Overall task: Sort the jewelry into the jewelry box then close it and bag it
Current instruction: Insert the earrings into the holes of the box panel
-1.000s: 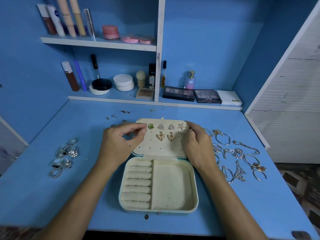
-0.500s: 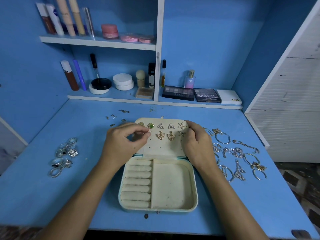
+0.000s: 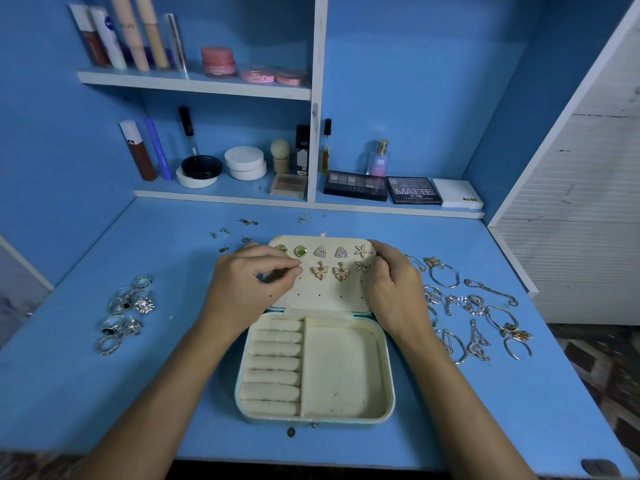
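The open jewelry box (image 3: 313,368) lies mid-tabletop (image 3: 467,417), earrings (image 3: 330,262) pinned in its raised lid. The left hand (image 3: 249,289) closes its grip, pinching something too small to identify against the lid; the right hand (image 3: 394,289) grips the lid's right edge.

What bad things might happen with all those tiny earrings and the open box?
The left hand pinches at the lid panel; a small piece could slip and get lost. Loose earring bits lie behind the jewelry box and might be knocked away. The piled chains could tangle.
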A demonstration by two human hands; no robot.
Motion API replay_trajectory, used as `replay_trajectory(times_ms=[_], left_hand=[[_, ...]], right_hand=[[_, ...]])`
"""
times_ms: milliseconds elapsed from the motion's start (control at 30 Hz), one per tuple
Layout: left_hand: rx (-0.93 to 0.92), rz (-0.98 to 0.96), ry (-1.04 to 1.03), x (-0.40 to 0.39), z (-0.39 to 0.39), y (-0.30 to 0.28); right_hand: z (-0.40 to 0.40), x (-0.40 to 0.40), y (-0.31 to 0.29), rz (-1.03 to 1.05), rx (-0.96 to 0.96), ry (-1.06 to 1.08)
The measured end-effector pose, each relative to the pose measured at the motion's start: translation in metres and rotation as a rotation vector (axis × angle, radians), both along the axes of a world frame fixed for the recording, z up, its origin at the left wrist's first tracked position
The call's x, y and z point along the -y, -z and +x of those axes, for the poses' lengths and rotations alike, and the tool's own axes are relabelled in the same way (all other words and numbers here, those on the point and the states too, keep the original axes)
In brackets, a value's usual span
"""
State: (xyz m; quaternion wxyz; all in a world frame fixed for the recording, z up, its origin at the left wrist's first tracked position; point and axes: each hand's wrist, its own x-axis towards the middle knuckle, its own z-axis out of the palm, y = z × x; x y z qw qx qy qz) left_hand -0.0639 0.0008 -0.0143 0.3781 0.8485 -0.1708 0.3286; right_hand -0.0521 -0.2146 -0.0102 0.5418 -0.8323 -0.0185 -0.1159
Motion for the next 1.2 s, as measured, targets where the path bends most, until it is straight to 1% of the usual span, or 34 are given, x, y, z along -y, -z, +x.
replay_trajectory(times_ms=[300,500,700,767,833,900,933,1033,1200], left_hand=[[-0.006,0.003,0.001,0.002,0.004,0.0],[0.038,0.063,0.014,0.003,0.007,0.001],[0.049,-0.006,-0.052,-0.001,0.007,-0.003],[-0.014,-0.052,-0.103,-0.004,0.009,-0.003],[-0.173,-0.111,-0.119,-0.005,0.009,-0.003],[-0.356,-0.153,-0.075,-0.003,0.008,-0.003],[-0.418,-0.159,-0.043,-0.002,0.009,-0.003],[-0.493,-0.154,0.012,0.001,0.011,-0.004],[-0.514,-0.128,0.0,0.003,0.01,-0.003]], right_hand=[[-0.001,0.0,-0.001,-0.007,0.006,-0.006],[0.0,0.0,0.0,-0.007,0.007,-0.005],[-0.001,0.0,-0.001,-0.007,0.001,-0.011],[-0.002,0.001,-0.001,-0.011,-0.005,-0.013],[-0.002,0.0,-0.002,-0.012,-0.012,-0.014],[-0.001,0.0,-0.002,-0.009,-0.02,-0.015],[-0.001,0.0,-0.002,-0.011,-0.022,-0.015],[-0.002,-0.001,-0.003,-0.014,-0.028,-0.015],[-0.004,-0.001,-0.005,-0.017,-0.014,-0.01]])
